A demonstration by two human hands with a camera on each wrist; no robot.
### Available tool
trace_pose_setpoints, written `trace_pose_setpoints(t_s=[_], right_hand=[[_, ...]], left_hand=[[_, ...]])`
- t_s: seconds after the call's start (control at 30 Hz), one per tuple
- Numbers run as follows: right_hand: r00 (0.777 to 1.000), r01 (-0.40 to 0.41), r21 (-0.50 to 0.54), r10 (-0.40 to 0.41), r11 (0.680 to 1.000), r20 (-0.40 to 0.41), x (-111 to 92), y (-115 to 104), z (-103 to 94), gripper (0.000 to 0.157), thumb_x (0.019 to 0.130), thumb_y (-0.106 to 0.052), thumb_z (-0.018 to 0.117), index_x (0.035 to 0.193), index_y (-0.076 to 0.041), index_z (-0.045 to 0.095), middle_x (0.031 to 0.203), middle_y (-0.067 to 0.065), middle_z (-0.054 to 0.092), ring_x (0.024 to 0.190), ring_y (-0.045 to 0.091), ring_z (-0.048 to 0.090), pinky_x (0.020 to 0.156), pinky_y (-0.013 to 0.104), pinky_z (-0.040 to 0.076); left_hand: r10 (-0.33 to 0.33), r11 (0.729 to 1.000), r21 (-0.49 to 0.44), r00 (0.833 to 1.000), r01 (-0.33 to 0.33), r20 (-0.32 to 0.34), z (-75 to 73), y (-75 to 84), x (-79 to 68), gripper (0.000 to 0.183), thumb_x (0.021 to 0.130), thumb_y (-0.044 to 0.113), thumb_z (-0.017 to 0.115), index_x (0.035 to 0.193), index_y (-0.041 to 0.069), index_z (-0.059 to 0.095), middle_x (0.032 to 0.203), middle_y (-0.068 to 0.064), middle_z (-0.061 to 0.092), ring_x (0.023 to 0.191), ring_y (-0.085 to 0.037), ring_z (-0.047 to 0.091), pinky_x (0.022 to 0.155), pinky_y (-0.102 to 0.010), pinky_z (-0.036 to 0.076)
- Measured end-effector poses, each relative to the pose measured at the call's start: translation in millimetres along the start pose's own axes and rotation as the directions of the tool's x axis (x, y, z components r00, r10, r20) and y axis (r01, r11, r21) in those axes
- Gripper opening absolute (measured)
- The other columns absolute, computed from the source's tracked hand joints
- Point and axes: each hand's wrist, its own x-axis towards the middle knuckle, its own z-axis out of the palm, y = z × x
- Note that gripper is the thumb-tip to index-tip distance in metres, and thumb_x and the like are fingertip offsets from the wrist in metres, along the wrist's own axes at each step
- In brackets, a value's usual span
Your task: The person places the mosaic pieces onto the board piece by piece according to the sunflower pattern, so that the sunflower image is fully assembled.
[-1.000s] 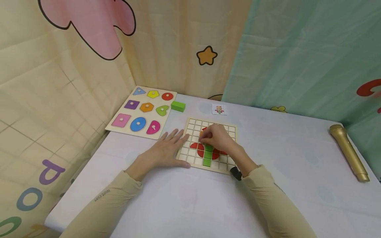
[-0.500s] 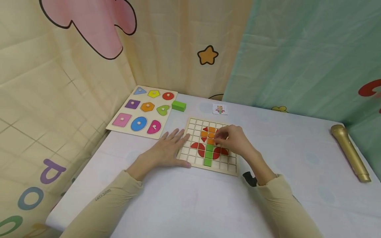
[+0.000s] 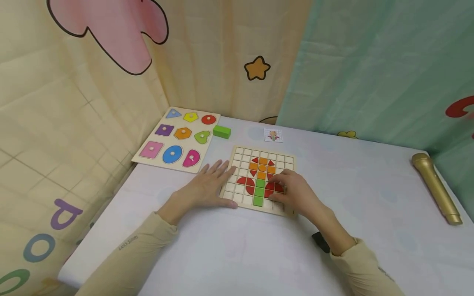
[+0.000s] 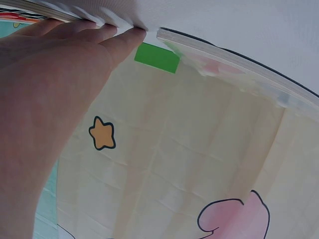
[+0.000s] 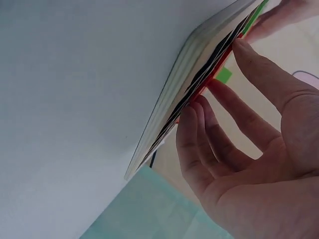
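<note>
A wooden grid board [image 3: 238,163] lies on the table in the head view. On it, orange pieces [image 3: 261,175], red triangles [image 3: 255,160], green squares [image 3: 258,201] and rounded red pieces [image 3: 270,190] form a flower-like pattern. My left hand [image 3: 204,186] rests flat at the board's left edge with its fingers spread. Over the right part of the board, my right hand [image 3: 296,192] touches the red pieces with thumb and fingertips. The right wrist view shows its thumb [image 5: 259,67] and fingers apart along the board's face. Part of the board's right side is hidden under this hand.
A knobbed shape puzzle [image 3: 155,139] lies at the back left, with a green block [image 3: 221,132] beside it. A small pattern card [image 3: 273,135] lies behind the grid board. Far right is a gold microphone [image 3: 436,189]. Printed curtains [image 3: 229,49] enclose the table's back and left.
My right hand has moved right and towards me, from the orange pieces down to the red ones at the right. More of the flower pattern shows. The left hand stays put.
</note>
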Motion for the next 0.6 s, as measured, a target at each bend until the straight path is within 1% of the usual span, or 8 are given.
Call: trace_pose_setpoints(t_s=[0.17,0.33,0.47,0.6], right_hand=[[0.999,-0.016,-0.056,0.015,0.998,-0.028,0.6,-5.4,3.7,0.043,0.086,-0.024,0.090,0.125,-0.011,0.076,0.111,0.007,0.068,0.096,0.022,0.057,0.083,0.037,0.052],[0.999,-0.027,-0.072,0.026,0.997,-0.019,1.2,-7.4,4.2,0.042,0.086,-0.024,0.089,0.124,-0.011,0.076,0.109,0.007,0.067,0.095,0.023,0.057,0.083,0.037,0.052],[1.000,-0.003,-0.068,0.001,0.998,-0.027,3.3,-11.9,3.4,0.041,0.086,-0.025,0.090,0.121,-0.009,0.076,0.109,0.007,0.069,0.098,0.023,0.061,0.087,0.040,0.056],[0.999,0.034,-0.030,-0.034,0.999,-0.025,12.8,-28.9,5.1,0.041,0.087,-0.026,0.089,0.121,-0.006,0.075,0.109,0.007,0.072,0.102,0.025,0.066,0.092,0.043,0.058]], left_hand=[[0.001,1.000,0.006,1.000,-0.001,-0.014,-0.6,-1.0,-0.8,0.119,0.083,0.082,0.065,0.171,0.021,0.013,0.179,-0.008,0.009,0.166,-0.034,0.002,0.132,-0.061,0.008],[0.000,1.000,-0.004,1.000,0.000,-0.011,-2.1,-0.2,-2.1,0.119,0.083,0.081,0.066,0.171,0.021,0.014,0.179,-0.009,0.009,0.166,-0.034,0.002,0.132,-0.061,0.007],[-0.002,1.000,-0.010,1.000,0.001,-0.006,-2.3,0.8,-2.6,0.118,0.083,0.081,0.066,0.171,0.021,0.014,0.179,-0.008,0.009,0.166,-0.034,0.002,0.132,-0.060,0.007],[0.002,1.000,-0.008,1.000,-0.002,-0.004,-1.4,0.8,-2.5,0.118,0.083,0.081,0.065,0.171,0.020,0.015,0.179,-0.009,0.009,0.166,-0.034,0.002,0.132,-0.060,0.007]])
